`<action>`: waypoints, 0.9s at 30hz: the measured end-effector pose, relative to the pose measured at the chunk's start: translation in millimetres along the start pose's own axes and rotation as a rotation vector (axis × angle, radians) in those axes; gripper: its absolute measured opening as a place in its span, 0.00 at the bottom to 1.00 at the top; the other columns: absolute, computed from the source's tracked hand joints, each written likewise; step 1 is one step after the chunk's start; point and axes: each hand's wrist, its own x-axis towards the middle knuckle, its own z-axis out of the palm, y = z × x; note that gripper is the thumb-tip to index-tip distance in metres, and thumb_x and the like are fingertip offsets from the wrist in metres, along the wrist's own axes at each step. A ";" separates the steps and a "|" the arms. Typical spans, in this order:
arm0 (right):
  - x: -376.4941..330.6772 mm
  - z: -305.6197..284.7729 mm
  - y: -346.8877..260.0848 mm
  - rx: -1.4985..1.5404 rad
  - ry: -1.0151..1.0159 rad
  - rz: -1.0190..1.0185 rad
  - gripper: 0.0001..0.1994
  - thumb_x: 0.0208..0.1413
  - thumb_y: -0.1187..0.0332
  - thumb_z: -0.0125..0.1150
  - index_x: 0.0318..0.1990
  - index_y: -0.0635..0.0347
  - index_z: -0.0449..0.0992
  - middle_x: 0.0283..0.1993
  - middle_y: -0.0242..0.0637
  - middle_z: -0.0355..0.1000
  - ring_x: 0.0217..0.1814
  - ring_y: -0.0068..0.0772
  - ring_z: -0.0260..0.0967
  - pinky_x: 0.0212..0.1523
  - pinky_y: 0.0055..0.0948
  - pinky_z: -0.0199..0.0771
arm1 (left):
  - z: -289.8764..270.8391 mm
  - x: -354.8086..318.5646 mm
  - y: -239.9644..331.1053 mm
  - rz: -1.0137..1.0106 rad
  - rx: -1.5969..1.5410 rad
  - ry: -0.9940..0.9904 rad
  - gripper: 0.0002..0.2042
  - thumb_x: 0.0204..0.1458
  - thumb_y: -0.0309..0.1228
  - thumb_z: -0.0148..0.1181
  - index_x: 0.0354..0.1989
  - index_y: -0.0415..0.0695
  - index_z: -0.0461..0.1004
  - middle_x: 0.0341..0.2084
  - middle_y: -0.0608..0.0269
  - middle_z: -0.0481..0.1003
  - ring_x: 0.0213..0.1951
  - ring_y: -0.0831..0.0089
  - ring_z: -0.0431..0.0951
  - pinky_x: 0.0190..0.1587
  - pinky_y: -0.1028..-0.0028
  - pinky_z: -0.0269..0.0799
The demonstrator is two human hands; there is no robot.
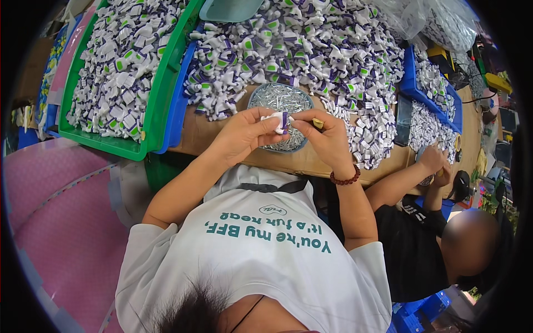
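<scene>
My left hand pinches a small white and purple plastic toy part between thumb and fingers. Against the right side of that part, the fingertips of my right hand are closed; whatever tiny thing they hold is hidden. A yellowish piece shows at a finger of my right hand, and I cannot tell whether it is a wrap or a tool. Below both hands stands a round bowl filled with shiny metal pins.
Heaped toy parts cover the cardboard-topped table. At left, a green tray full of similar parts overlaps a blue tray. A blue bin stands at right, near a co-worker's hands. Plastic bags lie behind.
</scene>
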 end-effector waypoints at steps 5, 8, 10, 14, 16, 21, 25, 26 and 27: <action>-1.5 1.9 0.1 -0.035 -0.016 -0.024 0.06 0.49 0.74 0.61 0.35 0.63 0.77 0.30 0.32 0.74 0.29 0.17 0.67 0.29 0.18 0.66 | 0.1 -0.7 -1.3 0.009 0.018 0.016 0.08 0.55 0.28 0.52 0.40 0.37 0.68 0.33 0.57 0.74 0.36 0.70 0.78 0.37 0.81 0.76; -1.6 1.7 1.4 -0.079 -0.018 -0.038 0.06 0.49 0.74 0.61 0.35 0.62 0.77 0.29 0.32 0.74 0.28 0.17 0.66 0.29 0.18 0.65 | -1.7 -0.5 -2.7 0.008 0.019 0.013 0.08 0.55 0.28 0.52 0.40 0.37 0.68 0.33 0.57 0.74 0.35 0.70 0.78 0.36 0.82 0.76; -2.0 1.4 0.5 -0.094 -0.029 -0.028 0.06 0.49 0.74 0.61 0.35 0.62 0.77 0.30 0.33 0.74 0.29 0.17 0.66 0.29 0.18 0.65 | -3.7 0.1 -3.2 0.007 0.023 0.013 0.08 0.55 0.28 0.52 0.40 0.37 0.68 0.33 0.57 0.74 0.34 0.71 0.78 0.35 0.83 0.76; -2.5 3.4 -4.7 -0.108 -0.028 -0.138 0.05 0.48 0.76 0.60 0.33 0.62 0.76 0.29 0.36 0.73 0.29 0.25 0.68 0.29 0.22 0.66 | -1.0 -0.8 -3.4 -0.014 -0.014 0.038 0.08 0.55 0.28 0.52 0.39 0.37 0.68 0.31 0.57 0.74 0.33 0.71 0.78 0.33 0.84 0.76; -2.4 4.1 -7.4 -0.258 -0.008 -0.305 0.05 0.46 0.78 0.59 0.33 0.62 0.75 0.28 0.38 0.71 0.29 0.32 0.68 0.28 0.25 0.66 | -3.7 0.4 -5.1 -0.041 -0.059 0.035 0.08 0.55 0.28 0.52 0.39 0.37 0.68 0.31 0.58 0.74 0.33 0.72 0.78 0.32 0.84 0.76; -7.5 6.7 -10.6 -0.508 0.005 -0.532 0.07 0.44 0.79 0.57 0.33 0.63 0.73 0.27 0.40 0.68 0.28 0.40 0.66 0.27 0.30 0.66 | -12.9 2.1 -4.0 -0.096 -0.116 -0.020 0.07 0.54 0.28 0.54 0.36 0.37 0.70 0.32 0.58 0.73 0.32 0.71 0.78 0.32 0.85 0.76; -10.8 13.3 -3.6 -0.404 0.028 -0.423 0.07 0.44 0.80 0.56 0.34 0.64 0.73 0.27 0.40 0.67 0.27 0.40 0.66 0.27 0.31 0.66 | -8.5 2.4 -2.5 -0.059 -0.003 0.005 0.08 0.55 0.27 0.52 0.41 0.38 0.68 0.31 0.58 0.73 0.29 0.74 0.77 0.29 0.85 0.75; -10.8 15.1 -3.1 -0.347 0.039 -0.370 0.07 0.45 0.80 0.56 0.34 0.64 0.73 0.27 0.40 0.67 0.27 0.40 0.66 0.27 0.31 0.66 | -3.5 0.4 -1.1 0.018 0.104 0.018 0.08 0.54 0.25 0.53 0.42 0.38 0.69 0.32 0.59 0.73 0.30 0.75 0.77 0.30 0.85 0.74; -10.9 15.0 -2.9 -0.360 0.023 -0.329 0.07 0.45 0.79 0.56 0.34 0.64 0.73 0.27 0.40 0.68 0.27 0.40 0.66 0.27 0.31 0.66 | 3.9 -3.5 0.6 0.095 0.210 0.032 0.09 0.53 0.24 0.54 0.42 0.38 0.69 0.33 0.59 0.72 0.31 0.76 0.76 0.31 0.84 0.74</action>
